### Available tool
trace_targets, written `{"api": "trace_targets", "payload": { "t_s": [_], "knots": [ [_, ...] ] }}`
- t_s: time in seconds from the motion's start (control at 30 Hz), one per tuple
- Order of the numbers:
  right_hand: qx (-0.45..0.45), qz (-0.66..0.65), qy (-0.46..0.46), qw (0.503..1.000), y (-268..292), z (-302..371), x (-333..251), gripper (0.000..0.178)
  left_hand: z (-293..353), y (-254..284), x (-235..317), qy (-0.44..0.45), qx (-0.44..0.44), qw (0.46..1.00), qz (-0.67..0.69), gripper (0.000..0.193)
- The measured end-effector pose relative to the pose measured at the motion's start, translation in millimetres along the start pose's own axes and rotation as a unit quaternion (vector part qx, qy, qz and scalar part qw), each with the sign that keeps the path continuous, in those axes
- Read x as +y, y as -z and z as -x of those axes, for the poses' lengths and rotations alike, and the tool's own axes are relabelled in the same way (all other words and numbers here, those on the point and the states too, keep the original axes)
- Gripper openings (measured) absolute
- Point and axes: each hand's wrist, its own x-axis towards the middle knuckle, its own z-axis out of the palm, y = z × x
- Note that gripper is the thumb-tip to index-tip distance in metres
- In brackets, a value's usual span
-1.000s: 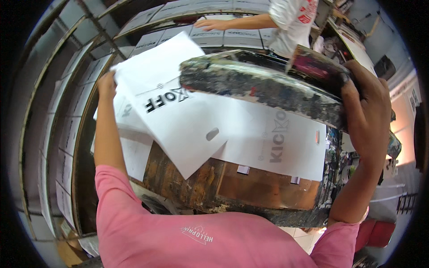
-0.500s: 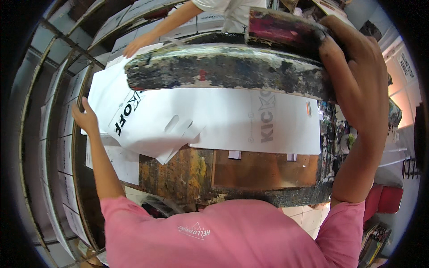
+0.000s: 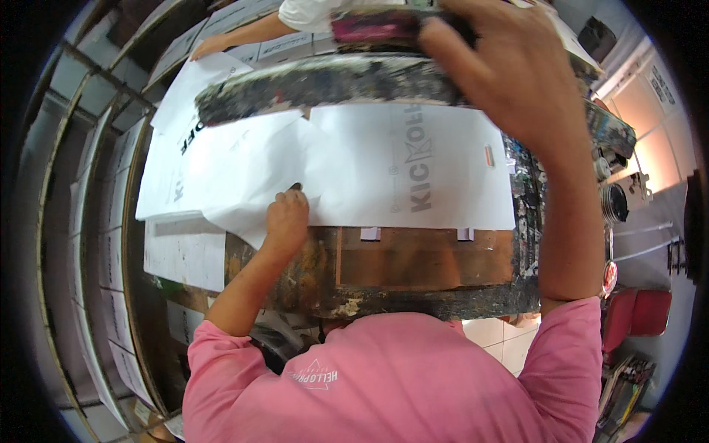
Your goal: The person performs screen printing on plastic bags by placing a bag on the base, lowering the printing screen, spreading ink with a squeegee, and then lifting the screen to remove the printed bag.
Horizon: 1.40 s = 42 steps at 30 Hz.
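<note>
Your left hand [image 3: 286, 218] rests with its fingertips curled and pinched on the edge of the loose white sheet [image 3: 236, 166], at the lower left corner of the printed white sheet [image 3: 410, 173] that lies flat on the paint-stained tabletop [image 3: 425, 266]. Your left forearm rises to it from your pink sleeve, bent at the elbow and angled up and to the right. That loose sheet spreads out to the left of the printed sheet and overlaps its near left corner; more white sheets [image 3: 185, 251] lie lower down, to the left of the printed sheet, beside a curved metal rack [image 3: 88, 221].

Above the printed sheet, the paint-crusted screen frame [image 3: 332, 88] is tilted up, its front bar hanging over the sheet's far edge. Your right hand [image 3: 509, 70] grips the top of that frame, fingers wrapped over it, up and to the right of the printed sheet; your right forearm runs straight down along the sheet's right side and hides part of the tabletop there.

Beyond the frame, another person's arm [image 3: 251, 33] reaches across more sheets. To the right of the printed sheet stand round paint tins [image 3: 613, 199].
</note>
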Motion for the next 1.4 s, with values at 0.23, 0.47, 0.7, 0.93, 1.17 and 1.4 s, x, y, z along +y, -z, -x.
{"api": "trace_targets", "payload": {
  "t_s": [0.23,0.47,0.7,0.93,1.17,1.4],
  "knots": [
    [0.027,-0.023,0.097,0.995,7,14,30,0.046,-52,64,35,-0.085,0.149,0.966,0.191,0.016],
    [0.068,-0.042,0.115,0.990,14,2,31,0.046,-143,117,199,-0.123,0.030,0.919,0.372,0.030],
    [0.035,-0.002,0.101,0.994,10,4,36,0.046,-125,86,210,-0.151,0.005,0.754,0.640,0.084],
    [-0.060,0.036,-0.043,0.997,22,-21,7,0.048,-63,0,167,-0.272,0.033,0.943,0.186,0.099],
    [-0.068,-0.019,0.008,0.997,23,-14,14,0.048,-15,15,172,-0.209,0.018,0.948,0.241,0.107],
    [0.134,0.048,0.063,0.988,-23,-10,13,0.044,0,6,152,-0.213,0.034,0.939,0.269,0.108]
  ]
}}
